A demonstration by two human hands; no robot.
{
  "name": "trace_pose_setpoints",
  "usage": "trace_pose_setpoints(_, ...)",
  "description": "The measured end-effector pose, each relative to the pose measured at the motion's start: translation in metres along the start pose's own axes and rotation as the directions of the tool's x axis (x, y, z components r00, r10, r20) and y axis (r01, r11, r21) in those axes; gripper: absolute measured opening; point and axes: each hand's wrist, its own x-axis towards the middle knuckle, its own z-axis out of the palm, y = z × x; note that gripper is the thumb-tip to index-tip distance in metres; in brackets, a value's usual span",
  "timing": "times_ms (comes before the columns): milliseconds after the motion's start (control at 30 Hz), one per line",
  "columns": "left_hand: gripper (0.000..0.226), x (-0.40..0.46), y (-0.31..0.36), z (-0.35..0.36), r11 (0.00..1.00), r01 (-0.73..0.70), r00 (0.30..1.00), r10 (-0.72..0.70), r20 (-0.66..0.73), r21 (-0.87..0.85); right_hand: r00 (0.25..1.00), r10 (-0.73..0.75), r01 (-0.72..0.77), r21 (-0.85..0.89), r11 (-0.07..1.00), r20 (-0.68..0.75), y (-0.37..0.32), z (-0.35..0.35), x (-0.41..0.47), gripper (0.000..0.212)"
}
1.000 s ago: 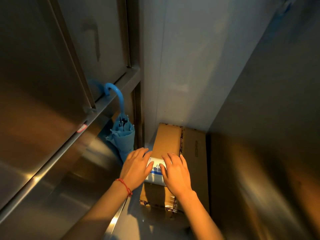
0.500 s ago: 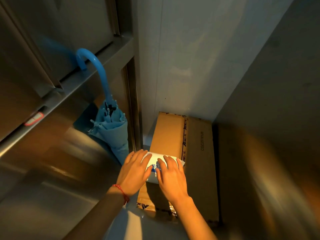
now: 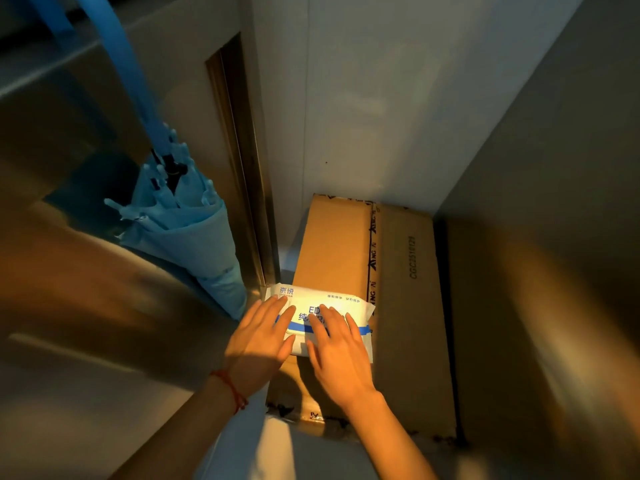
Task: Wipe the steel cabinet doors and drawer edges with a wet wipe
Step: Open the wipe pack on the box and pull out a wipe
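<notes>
A white and blue wet wipe pack (image 3: 320, 315) lies flat on top of a closed cardboard box (image 3: 391, 306) that stands on the floor in a corner, against a pale wall (image 3: 363, 98). Both hands rest on the pack with fingers straight and spread: the left hand (image 3: 259, 344) lies over its left part, the right hand (image 3: 341, 355) over its right part, neither curled round it. The box flaps are shut, so its contents cannot be seen. To the left, a folded blue umbrella (image 3: 187, 223) hangs against the steel cabinet (image 3: 69, 306). A red string (image 3: 230, 389) circles the left wrist.
</notes>
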Motion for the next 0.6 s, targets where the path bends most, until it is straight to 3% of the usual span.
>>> trace_pose_setpoints(133, 0.052, -0.004, -0.006, 0.015, 0.999, 0.012, 1.0, -0.013, 0.025, 0.042, 0.999, 0.002, -0.003, 0.015, 1.0, 0.047, 0.004, 0.011, 0.005, 0.049)
trace_pose_setpoints(200, 0.045, -0.003, -0.009, 0.02, 0.997, -0.02, 0.999, 0.018, 0.032, 0.069, 0.998, -0.002, 0.0, 0.035, 0.999, 0.063, 0.006, 0.017, 0.007, 0.05)
trace_pose_setpoints(300, 0.063, -0.001, -0.014, 0.029, 0.997, -0.05, 0.996, 0.045, 0.073, 0.06, 0.996, 0.0, -0.003, 0.039, 0.999, 0.085, 0.008, 0.022, 0.009, 0.054)
trace_pose_setpoints(367, 0.056, 0.0, -0.017, 0.035, 0.998, -0.049, 0.996, 0.046, 0.078, 0.038, 0.997, 0.014, -0.019, 0.065, 0.998, 0.082, 0.011, 0.027, 0.01, 0.057)
trace_pose_setpoints(533, 0.047, -0.003, -0.019, 0.055, 0.996, -0.07, 0.998, 0.07, -0.007, 0.052, 0.996, -0.017, 0.015, 0.026, 1.0, 0.093, 0.013, 0.028, 0.013, 0.067)
trace_pose_setpoints(600, 0.056, -0.007, -0.018, 0.061, 0.996, -0.061, 0.995, 0.065, -0.07, 0.057, 0.998, 0.01, -0.01, 0.003, 1.0, 0.061, 0.012, 0.025, 0.013, 0.071)
